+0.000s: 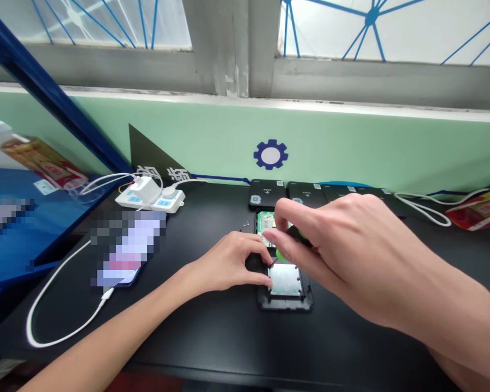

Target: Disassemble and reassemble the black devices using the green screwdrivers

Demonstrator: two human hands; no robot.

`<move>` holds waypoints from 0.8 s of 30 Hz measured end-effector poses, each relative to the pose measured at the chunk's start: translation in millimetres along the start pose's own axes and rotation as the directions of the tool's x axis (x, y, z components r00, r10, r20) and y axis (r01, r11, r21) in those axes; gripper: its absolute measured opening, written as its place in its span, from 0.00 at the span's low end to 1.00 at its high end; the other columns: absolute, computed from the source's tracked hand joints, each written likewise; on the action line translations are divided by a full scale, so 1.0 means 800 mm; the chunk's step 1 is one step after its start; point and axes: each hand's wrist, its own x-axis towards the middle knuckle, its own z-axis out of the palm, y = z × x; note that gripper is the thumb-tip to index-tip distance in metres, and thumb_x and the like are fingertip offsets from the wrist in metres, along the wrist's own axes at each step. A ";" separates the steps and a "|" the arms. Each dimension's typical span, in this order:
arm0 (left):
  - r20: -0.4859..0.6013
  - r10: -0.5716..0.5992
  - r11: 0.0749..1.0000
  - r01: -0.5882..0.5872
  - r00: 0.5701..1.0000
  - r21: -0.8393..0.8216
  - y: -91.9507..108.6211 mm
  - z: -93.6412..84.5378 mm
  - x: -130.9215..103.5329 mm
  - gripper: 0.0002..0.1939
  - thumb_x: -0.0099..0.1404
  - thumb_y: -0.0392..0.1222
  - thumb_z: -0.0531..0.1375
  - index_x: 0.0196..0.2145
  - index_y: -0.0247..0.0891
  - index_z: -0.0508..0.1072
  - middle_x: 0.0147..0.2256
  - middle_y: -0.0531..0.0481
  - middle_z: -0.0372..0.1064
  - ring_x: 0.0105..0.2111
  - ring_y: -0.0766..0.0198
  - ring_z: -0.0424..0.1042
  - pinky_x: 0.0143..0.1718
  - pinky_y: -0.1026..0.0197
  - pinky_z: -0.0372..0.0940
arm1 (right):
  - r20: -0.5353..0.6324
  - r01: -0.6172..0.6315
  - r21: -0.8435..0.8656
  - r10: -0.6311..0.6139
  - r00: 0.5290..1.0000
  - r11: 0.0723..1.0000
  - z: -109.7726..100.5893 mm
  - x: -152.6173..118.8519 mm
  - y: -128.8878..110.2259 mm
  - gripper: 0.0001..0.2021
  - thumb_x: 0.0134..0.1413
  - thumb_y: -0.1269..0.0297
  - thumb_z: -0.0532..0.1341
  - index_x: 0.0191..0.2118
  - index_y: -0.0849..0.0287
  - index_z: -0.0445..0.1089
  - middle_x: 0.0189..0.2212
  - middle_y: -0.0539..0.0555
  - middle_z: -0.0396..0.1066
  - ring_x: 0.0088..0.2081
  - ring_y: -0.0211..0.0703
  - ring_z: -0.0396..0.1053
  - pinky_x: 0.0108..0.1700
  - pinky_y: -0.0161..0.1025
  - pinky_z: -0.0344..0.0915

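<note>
The work lies near the middle of the black table (212,337), where a shallow black shell (283,304) sits with its open face up and a silvery metal plate (285,280) in it; small dark fittings show at the plate's edges, and the shell's bare floor and rim show below it. The left hand (232,261) comes in from the left, its thumb at the plate's left edge and its index fingertip near the upper left corner; thumb and finger stand apart, and whether they pinch anything cannot be told. The right hand (335,245) is closed around a green-and-black screwdriver (281,255), whose thin shaft slants down toward that same corner; whether the tip touches a screw is too small to tell. Just beyond the shell, a black housing (256,218) holds a green circuit board (265,224), partly hidden by the right hand. Small loose screws (245,224) lie on the table to the left of the housing. Behind it stands a row of black cases (267,193), with pale labels on top; their contents are not visible. Farther left, a white power strip (150,200) has two white plugs seated in it, and a lit phone (133,250) lies with a white cable (36,344) at its lower end.
</note>
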 end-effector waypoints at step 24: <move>0.000 0.037 0.999 -0.037 0.999 0.014 0.001 -0.004 0.005 0.09 0.65 0.43 0.77 0.38 0.39 0.85 0.41 0.50 0.82 0.38 0.58 0.78 0.37 0.62 0.67 | 0.038 0.042 0.073 -0.045 0.998 0.996 -0.005 -0.005 0.002 0.14 0.78 0.59 0.52 0.36 0.52 0.51 0.25 0.43 0.59 0.24 0.41 0.49 0.30 0.44 0.46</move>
